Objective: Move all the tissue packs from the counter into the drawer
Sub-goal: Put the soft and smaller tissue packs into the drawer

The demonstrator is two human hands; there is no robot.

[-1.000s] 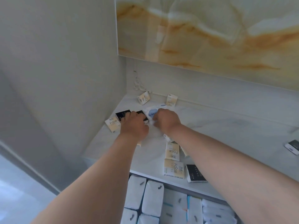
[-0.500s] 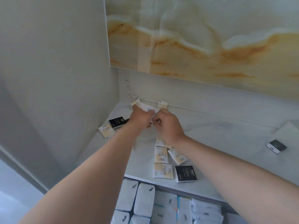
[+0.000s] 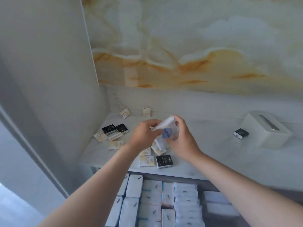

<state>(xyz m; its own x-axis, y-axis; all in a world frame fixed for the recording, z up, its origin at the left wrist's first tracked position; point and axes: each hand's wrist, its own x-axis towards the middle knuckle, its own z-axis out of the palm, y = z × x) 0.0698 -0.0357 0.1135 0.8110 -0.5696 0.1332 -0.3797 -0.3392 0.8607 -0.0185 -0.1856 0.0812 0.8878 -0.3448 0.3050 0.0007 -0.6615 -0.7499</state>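
Note:
Both hands hold a white tissue pack with a blue oval label (image 3: 165,133) in the air above the counter (image 3: 213,154). My left hand (image 3: 144,133) grips its upper left end and my right hand (image 3: 182,138) wraps its right side. Several small cream and black tissue packs lie on the counter: a black pair (image 3: 114,128) and cream ones (image 3: 100,136) at the left, a cream pack (image 3: 146,161) and a black pack (image 3: 164,161) near the front edge, two cream packs (image 3: 125,113) by the back wall. Below, the open drawer (image 3: 213,189) holds several white packs (image 3: 134,185).
A white tissue box (image 3: 265,130) stands on the counter at the right, with a lone black pack (image 3: 241,133) beside it. A grey wall closes the left side and a marble-patterned panel hangs above the counter's back.
Both hands have lifted the blue-labelled pack off the counter and drawn it back toward me. The view has tilted, showing more of the drawer and the right side of the counter.

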